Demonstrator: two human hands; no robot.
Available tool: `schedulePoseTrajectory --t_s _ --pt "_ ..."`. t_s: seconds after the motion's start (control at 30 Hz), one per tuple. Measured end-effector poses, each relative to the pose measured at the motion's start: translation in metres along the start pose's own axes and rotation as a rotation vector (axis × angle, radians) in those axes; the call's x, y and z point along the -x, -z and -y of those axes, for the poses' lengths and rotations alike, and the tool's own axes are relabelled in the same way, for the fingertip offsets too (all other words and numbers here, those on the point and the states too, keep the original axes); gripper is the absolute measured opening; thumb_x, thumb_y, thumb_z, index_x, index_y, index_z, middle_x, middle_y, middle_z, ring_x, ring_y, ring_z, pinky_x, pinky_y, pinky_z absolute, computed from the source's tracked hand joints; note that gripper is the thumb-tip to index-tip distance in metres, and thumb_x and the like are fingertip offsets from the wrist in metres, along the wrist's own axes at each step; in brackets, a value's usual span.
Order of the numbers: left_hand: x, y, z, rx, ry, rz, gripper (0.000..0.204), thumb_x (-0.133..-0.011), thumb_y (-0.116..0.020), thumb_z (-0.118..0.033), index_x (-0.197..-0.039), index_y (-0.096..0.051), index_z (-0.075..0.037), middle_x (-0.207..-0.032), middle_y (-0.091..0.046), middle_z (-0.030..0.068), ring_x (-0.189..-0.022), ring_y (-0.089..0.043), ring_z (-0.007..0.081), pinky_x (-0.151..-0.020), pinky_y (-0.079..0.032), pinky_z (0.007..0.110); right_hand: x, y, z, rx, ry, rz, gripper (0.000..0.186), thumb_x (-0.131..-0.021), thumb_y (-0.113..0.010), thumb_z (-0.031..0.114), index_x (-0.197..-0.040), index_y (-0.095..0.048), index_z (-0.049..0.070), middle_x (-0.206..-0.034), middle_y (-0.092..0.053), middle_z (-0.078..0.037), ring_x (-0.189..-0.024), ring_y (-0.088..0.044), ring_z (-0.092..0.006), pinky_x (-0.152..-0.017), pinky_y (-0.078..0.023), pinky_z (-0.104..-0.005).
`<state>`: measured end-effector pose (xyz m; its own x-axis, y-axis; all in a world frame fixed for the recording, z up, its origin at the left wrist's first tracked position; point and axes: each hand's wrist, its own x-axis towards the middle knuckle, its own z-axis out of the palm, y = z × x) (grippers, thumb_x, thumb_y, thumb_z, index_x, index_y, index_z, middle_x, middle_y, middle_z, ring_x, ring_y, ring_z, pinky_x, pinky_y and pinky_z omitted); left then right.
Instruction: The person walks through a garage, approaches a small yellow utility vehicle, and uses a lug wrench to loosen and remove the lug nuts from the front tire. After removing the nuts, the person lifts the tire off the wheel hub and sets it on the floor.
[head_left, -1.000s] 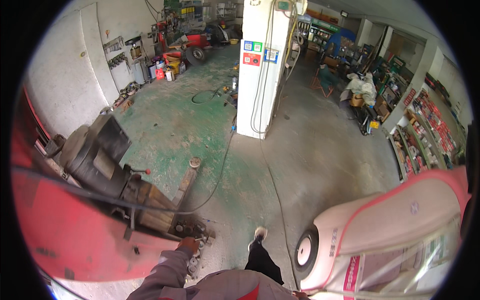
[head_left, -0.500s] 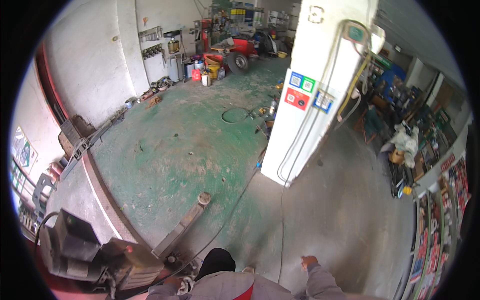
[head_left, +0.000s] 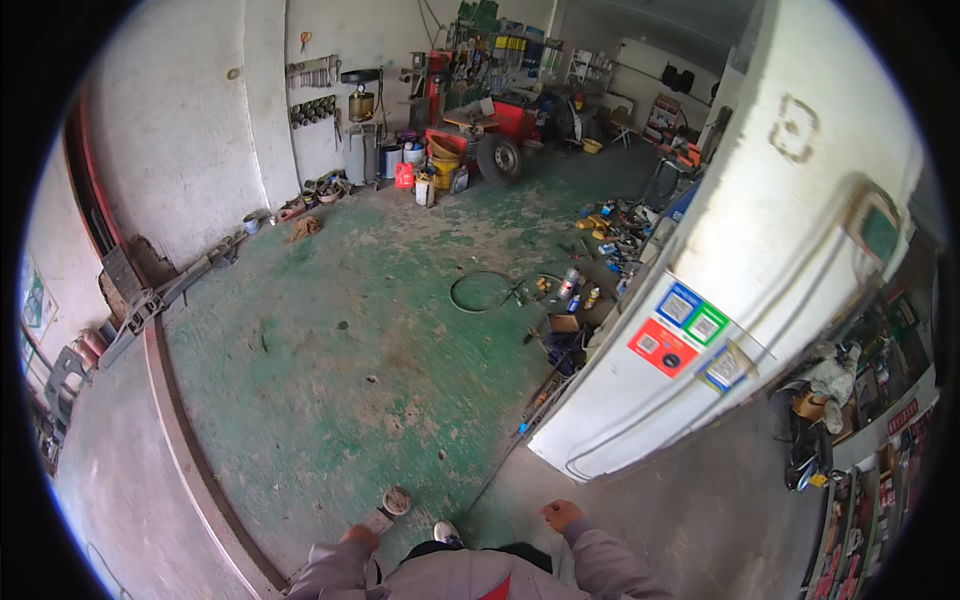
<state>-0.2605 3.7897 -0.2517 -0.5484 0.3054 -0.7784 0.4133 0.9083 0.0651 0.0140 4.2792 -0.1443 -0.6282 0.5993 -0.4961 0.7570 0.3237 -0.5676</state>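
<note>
My right hand (head_left: pixel 563 515) hangs in front of me at the lower middle, its fingers curled inward with nothing visible in them. It is nearest to the foot of the white pillar (head_left: pixel 610 420), apart from it. My left hand (head_left: pixel 360 538) is low on the left, seen from the back, and its fingers are hard to make out. Just beyond it, in the picture, lies a metal lift arm (head_left: pixel 378 521) with a round pad (head_left: pixel 397 500) at its end. I cannot tell whether the hand touches the arm. One shoe (head_left: pixel 446 533) shows between my hands.
A raised floor strip (head_left: pixel 180 440) runs along the left. Ahead, a hose loop (head_left: pixel 480 292), spray cans (head_left: pixel 569 283) and scattered tools (head_left: pixel 620 235) lie on the green floor (head_left: pixel 340 380). Farther back are a wheel (head_left: pixel 499 159) and containers (head_left: pixel 425 188). Shelves (head_left: pixel 860 530) stand right.
I have moved forward. The pillar is closer and farther right in view, and the dark machine at lower left has left the picture. The round pad is now near my left hand, which shows more clearly.
</note>
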Motion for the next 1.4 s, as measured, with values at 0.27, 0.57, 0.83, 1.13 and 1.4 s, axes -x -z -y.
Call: schedulePoseTrajectory --t_s 0.27,0.57,0.83,1.13,1.4 --pt "-0.092 0.323 -0.116 0.505 -0.096 -0.461 0.049 -0.097 -0.057 -0.050 -0.099 -0.078 -0.005 -0.103 -0.074 0.0234 -0.101 -0.070 0.0452 -0.092 -0.055 0.054 -0.214 0.023 -0.008 0.313 -0.240 0.082 0.045 -0.096 -0.064 0.047 -0.105 -0.079 0.006 -0.096 -0.078 -0.016 -0.091 -0.075 -0.0306 -0.084 -0.058 -0.0447" --pt "-0.221 0.305 -0.014 0.145 0.292 0.020 0.055 -0.099 -0.049 -0.052 -0.109 -0.076 -0.005 -0.113 -0.075 0.0225 -0.108 -0.070 0.0434 -0.094 -0.056 0.053 -0.497 0.010 -0.006 0.611 -0.127 0.738 0.037 -0.100 -0.055 0.038 -0.125 -0.073 0.018 -0.106 -0.078 -0.014 -0.095 -0.075 -0.0321 -0.086 -0.058 -0.0461" --pt "-0.346 0.462 -0.052 0.396 0.437 -0.033 0.059 -0.097 -0.051 -0.057 -0.100 -0.078 -0.004 -0.107 -0.075 0.0232 -0.103 -0.072 0.0405 -0.091 -0.056 0.051 -0.793 0.160 0.286 0.309 0.106 -0.021 0.050 -0.103 -0.051 0.047 -0.110 -0.076 0.004 -0.098 -0.077 -0.019 -0.095 -0.074 -0.0367 -0.090 -0.055 -0.0510" --pt "-0.655 0.764 -0.090 -0.049 0.098 -0.069 0.064 -0.095 -0.052 -0.061 -0.089 -0.080 -0.003 -0.098 -0.077 0.0211 -0.095 -0.074 0.0396 -0.089 -0.056 0.049 -0.933 0.245 0.423 0.277 -0.192 0.169 0.040 -0.104 -0.055 0.040 -0.100 -0.074 0.005 -0.096 -0.070 -0.019 -0.090 -0.067 -0.0380 -0.083 -0.052 -0.0539" --pt "-0.883 1.182 -0.252 -0.002 -0.168 -0.433 0.052 -0.094 -0.056 -0.046 -0.090 -0.078 0.000 -0.099 -0.072 0.0292 -0.101 -0.069 0.0463 -0.095 -0.052 0.054 -0.955 0.225 0.262 -0.177 -0.758 0.050 0.035 -0.098 -0.062 0.031 -0.128 -0.067 0.013 -0.104 -0.076 -0.014 -0.094 -0.074 -0.0315 -0.079 -0.059 -0.0493"
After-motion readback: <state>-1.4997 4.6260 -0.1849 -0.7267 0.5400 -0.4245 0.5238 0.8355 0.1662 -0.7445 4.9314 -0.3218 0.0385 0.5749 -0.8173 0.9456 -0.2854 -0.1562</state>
